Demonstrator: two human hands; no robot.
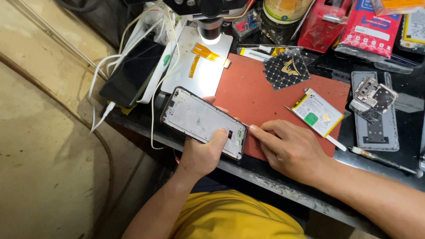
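Over the table (pixel 274 175) edge, head view: your left hand (pixel 201 152) grips the opened phone (pixel 202 121), held beside the red mat (pixel 261 95); your right hand (pixel 290 148) rests half-curled on the mat, fingertip at the phone's lower end, battery (pixel 318 113) nearby.

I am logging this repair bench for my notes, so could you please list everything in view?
phone frame: one, grey with dark rim, held over the bench edge
work mat: one, red-brown, bench centre
battery: one, white with yellow edge, on the mat's right
patterned square: one, black and gold, mat's top edge
flex cable: one, orange, on the lit plate
dark phone: one, black, left, among white cables
metal parts: a cluster, silver, right
tape dispenser: one, red, top
left hand: grips the phone frame
right hand: rests on the mat, fingertip beside the frame
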